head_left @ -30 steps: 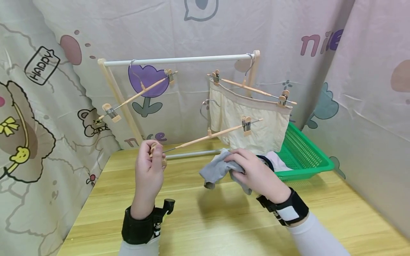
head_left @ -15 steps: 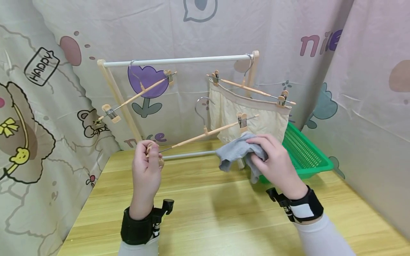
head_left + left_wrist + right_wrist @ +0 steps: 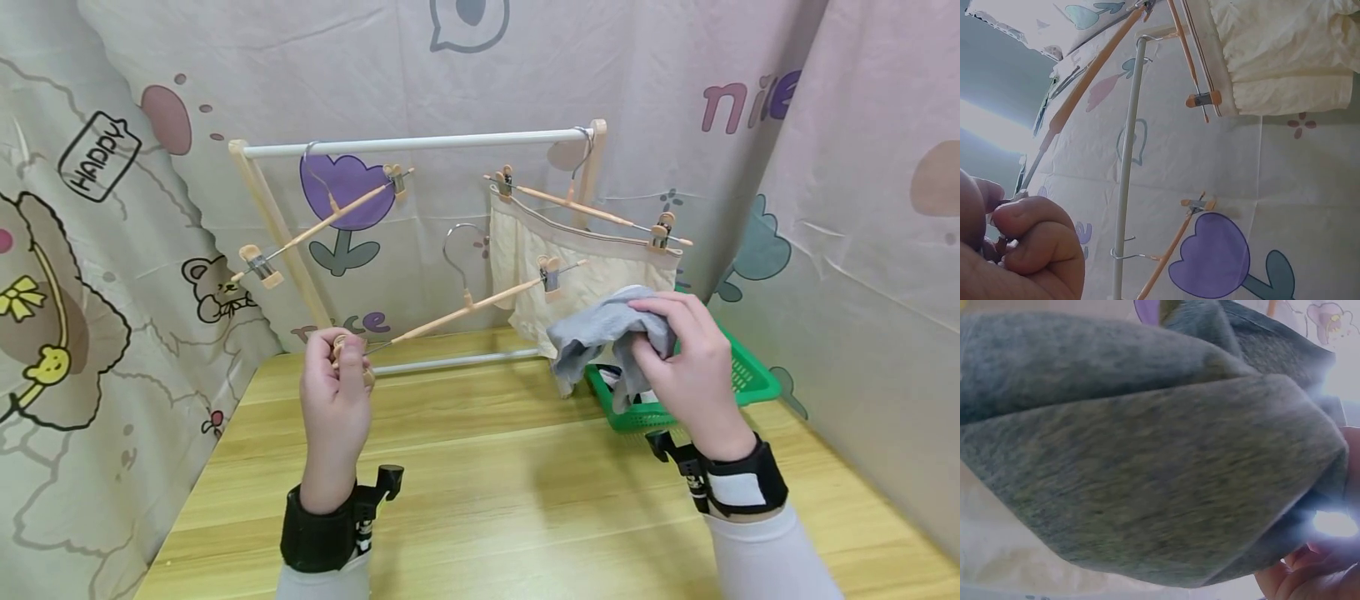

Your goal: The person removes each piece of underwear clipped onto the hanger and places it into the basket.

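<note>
My left hand grips one end clip of a wooden clip hanger, whose bar slants up to the right with its metal hook raised. The hanger's other clip pinches nothing. My right hand pinches a bunched grey cloth garment, holding it up above the table in front of the green basket. In the right wrist view the grey garment fills most of the picture, with the fingers at its right edge. Curled fingers hide most of the held clip in the left wrist view.
A small rack with a white rail stands at the back. From it hang a bare clip hanger at left and cream shorts clipped to another hanger at right. The wooden table spreads in front.
My right hand has moved right and up with the grey garment, away from the hanger and over the basket's front. The left hand and its hanger have shifted slightly left.
</note>
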Action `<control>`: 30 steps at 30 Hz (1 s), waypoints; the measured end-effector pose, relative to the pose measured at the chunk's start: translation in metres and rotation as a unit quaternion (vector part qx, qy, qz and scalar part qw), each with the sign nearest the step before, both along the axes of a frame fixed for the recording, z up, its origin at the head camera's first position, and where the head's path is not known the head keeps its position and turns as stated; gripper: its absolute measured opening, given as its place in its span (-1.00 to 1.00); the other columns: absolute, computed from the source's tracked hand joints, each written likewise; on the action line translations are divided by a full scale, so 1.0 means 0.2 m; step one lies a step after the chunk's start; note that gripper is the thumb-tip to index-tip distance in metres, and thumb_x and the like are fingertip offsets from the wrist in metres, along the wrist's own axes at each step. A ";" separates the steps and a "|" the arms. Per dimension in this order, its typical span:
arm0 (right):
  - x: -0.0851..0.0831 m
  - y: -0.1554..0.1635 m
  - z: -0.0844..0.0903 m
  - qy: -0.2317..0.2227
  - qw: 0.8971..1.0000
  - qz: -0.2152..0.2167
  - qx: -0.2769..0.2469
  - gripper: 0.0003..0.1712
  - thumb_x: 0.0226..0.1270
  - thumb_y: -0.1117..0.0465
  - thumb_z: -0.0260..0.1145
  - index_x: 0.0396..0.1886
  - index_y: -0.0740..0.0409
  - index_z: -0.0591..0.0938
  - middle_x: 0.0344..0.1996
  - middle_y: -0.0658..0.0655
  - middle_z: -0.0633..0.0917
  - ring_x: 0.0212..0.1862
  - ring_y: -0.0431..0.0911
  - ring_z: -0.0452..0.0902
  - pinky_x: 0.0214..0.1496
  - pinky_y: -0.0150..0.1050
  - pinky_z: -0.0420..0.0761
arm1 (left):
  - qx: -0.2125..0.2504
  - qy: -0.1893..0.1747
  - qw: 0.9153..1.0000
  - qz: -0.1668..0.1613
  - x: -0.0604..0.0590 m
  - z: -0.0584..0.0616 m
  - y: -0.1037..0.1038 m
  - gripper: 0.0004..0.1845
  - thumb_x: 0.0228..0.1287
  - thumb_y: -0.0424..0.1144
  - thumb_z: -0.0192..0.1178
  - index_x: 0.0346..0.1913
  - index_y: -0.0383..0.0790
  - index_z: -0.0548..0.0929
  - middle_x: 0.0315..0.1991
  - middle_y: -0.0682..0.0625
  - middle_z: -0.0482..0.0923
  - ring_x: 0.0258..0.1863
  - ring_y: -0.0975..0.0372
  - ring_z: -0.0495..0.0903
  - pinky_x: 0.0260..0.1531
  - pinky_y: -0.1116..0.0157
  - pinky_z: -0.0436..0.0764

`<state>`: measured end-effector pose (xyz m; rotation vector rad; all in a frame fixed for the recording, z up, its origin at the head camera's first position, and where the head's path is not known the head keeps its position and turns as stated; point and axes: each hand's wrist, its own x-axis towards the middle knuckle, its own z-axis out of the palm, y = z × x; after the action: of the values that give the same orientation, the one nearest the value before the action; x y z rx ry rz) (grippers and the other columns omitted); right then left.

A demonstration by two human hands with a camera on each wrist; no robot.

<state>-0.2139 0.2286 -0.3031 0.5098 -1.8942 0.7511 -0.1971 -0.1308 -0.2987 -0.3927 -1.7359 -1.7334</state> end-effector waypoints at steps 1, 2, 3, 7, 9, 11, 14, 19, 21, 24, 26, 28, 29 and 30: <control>0.00 0.01 0.00 0.005 1.000 -0.002 -0.004 -0.64 0.14 0.56 0.33 -0.04 0.34 0.71 -0.03 0.37 0.66 0.02 0.21 0.57 0.19 -0.58 0.33 | -0.002 0.000 1.000 0.006 0.00 0.00 0.00 -0.90 0.63 -0.27 -0.07 -0.12 -0.19 0.40 -0.41 0.05 0.37 -0.65 0.36 0.25 -0.62 0.43 0.22; 0.00 0.01 0.01 0.011 1.000 -0.004 -0.009 -0.66 0.15 0.55 0.32 -0.04 0.36 0.70 -0.03 0.38 0.66 0.02 0.22 0.56 0.19 -0.58 0.34 | -0.003 0.003 1.000 0.011 0.00 0.00 -0.01 -0.90 0.63 -0.27 -0.08 -0.12 -0.19 0.41 -0.41 0.05 0.37 -0.65 0.36 0.25 -0.62 0.42 0.22; 0.00 0.02 0.01 0.017 1.000 -0.007 -0.016 -0.67 0.16 0.54 0.31 -0.04 0.38 0.70 -0.04 0.40 0.66 0.01 0.22 0.56 0.19 -0.57 0.34 | -0.005 0.005 1.000 0.016 0.00 0.00 -0.01 -0.90 0.63 -0.27 -0.08 -0.12 -0.19 0.41 -0.41 0.06 0.37 -0.65 0.36 0.25 -0.63 0.42 0.21; 0.01 0.04 0.03 0.040 0.998 -0.026 -0.045 -0.71 0.21 0.48 0.31 -0.06 0.42 0.70 -0.04 0.43 0.67 0.01 0.13 0.56 0.17 -0.56 0.36 | -0.014 0.013 0.999 0.030 -0.01 0.00 -0.01 -0.88 0.64 -0.27 -0.09 -0.14 -0.21 0.40 -0.42 0.05 0.36 -0.65 0.35 0.25 -0.62 0.39 0.21; 0.02 0.05 0.04 0.052 0.996 -0.034 -0.065 -0.73 0.21 0.45 0.31 -0.07 0.44 0.70 -0.05 0.45 0.67 0.02 -0.06 0.57 0.15 -0.56 0.37 | -0.011 0.012 0.999 0.034 -0.01 0.00 -0.01 -0.88 0.64 -0.27 -0.09 -0.14 -0.21 0.40 -0.42 0.04 0.36 -0.64 0.35 0.25 -0.61 0.40 0.22; 0.02 0.06 0.05 0.064 0.993 -0.041 -0.087 -0.73 0.22 0.43 0.30 -0.10 0.46 0.70 -0.07 0.47 0.67 0.04 -0.26 0.53 0.11 -0.55 0.36 | -0.008 0.008 0.999 0.039 -0.01 -0.01 -0.02 -0.88 0.64 -0.27 -0.09 -0.15 -0.19 0.41 -0.42 0.05 0.37 -0.63 0.35 0.27 -0.60 0.42 0.23; 0.04 0.07 0.07 0.080 0.988 -0.057 -0.117 -0.73 0.22 0.41 0.27 -0.12 0.49 0.70 -0.10 0.48 0.67 -0.01 -0.45 0.42 -0.06 -0.56 0.32 | -0.006 0.003 0.999 0.052 -0.01 -0.01 -0.02 -0.87 0.63 -0.25 -0.09 -0.15 -0.16 0.42 -0.41 0.07 0.39 -0.61 0.36 0.31 -0.59 0.45 0.26; 0.06 0.08 0.12 0.095 0.980 -0.077 -0.159 -0.71 0.20 0.40 0.24 -0.14 0.51 0.70 -0.15 -0.09 0.69 -0.02 -0.45 0.44 -0.09 -0.52 0.30 | -0.008 0.001 0.997 0.072 -0.01 0.00 -0.03 -0.87 0.63 -0.24 -0.08 -0.15 -0.16 0.42 -0.40 0.07 0.40 -0.61 0.36 0.34 -0.60 0.47 0.28; 0.07 0.09 0.13 0.099 0.976 -0.083 -0.175 -0.70 0.18 0.40 0.23 -0.15 0.51 0.71 -0.12 -0.32 0.61 0.02 -0.45 0.48 0.00 -0.51 0.35 | -0.008 0.001 0.997 0.081 -0.02 0.00 -0.03 -0.87 0.63 -0.24 -0.08 -0.15 -0.19 0.42 -0.39 0.07 0.41 -0.61 0.36 0.35 -0.60 0.47 0.30; 0.09 0.10 0.16 0.103 0.971 -0.096 -0.193 -0.70 0.16 0.40 0.22 -0.16 0.52 0.71 -0.14 -0.43 0.58 0.01 -0.46 0.49 0.04 -0.53 0.35 | -0.011 0.001 0.995 0.100 -0.02 0.01 -0.03 -0.85 0.63 -0.23 -0.07 -0.14 -0.23 0.42 -0.37 0.07 0.41 -0.60 0.35 0.36 -0.59 0.47 0.32; 0.09 0.12 0.17 0.104 0.968 -0.107 -0.200 -0.69 0.17 0.39 0.22 -0.16 0.52 0.71 -0.16 -0.45 0.59 0.00 -0.48 0.48 0.00 -0.54 0.32 | -0.010 -0.001 0.994 0.111 -0.02 0.00 -0.04 -0.86 0.62 -0.22 -0.08 -0.15 -0.20 0.42 -0.38 0.08 0.41 -0.59 0.36 0.36 -0.58 0.48 0.34; 0.09 0.14 0.17 0.104 0.967 -0.116 -0.202 -0.68 0.18 0.37 0.22 -0.15 0.50 0.72 -0.17 -0.46 0.59 -0.01 -0.50 0.47 -0.03 -0.54 0.28 | -0.007 -0.001 0.993 0.120 -0.02 0.00 -0.04 -0.86 0.61 -0.22 -0.08 -0.15 -0.17 0.42 -0.38 0.09 0.41 -0.60 0.37 0.35 -0.58 0.48 0.34; 0.08 0.16 0.17 0.103 0.966 -0.121 -0.203 -0.68 0.19 0.36 0.22 -0.14 0.49 0.72 -0.17 -0.47 0.60 -0.01 -0.51 0.47 -0.04 -0.54 0.27 | -0.006 0.000 0.992 0.123 -0.03 0.00 -0.04 -0.87 0.61 -0.22 -0.08 -0.16 -0.16 0.42 -0.39 0.10 0.41 -0.60 0.37 0.34 -0.58 0.48 0.34; 0.08 0.17 0.17 0.103 0.965 -0.126 -0.205 -0.67 0.19 0.35 0.22 -0.13 0.47 0.73 -0.17 -0.47 0.60 -0.02 -0.51 0.46 -0.05 -0.54 0.26 | -0.006 0.002 0.992 0.126 -0.03 0.00 -0.05 -0.86 0.61 -0.22 -0.08 -0.16 -0.17 0.42 -0.39 0.10 0.41 -0.61 0.37 0.33 -0.58 0.48 0.34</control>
<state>-0.1983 0.2636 -0.2694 0.0789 -1.5187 0.8562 -0.2021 -0.1400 -0.2987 -0.1730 -1.7119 -1.5417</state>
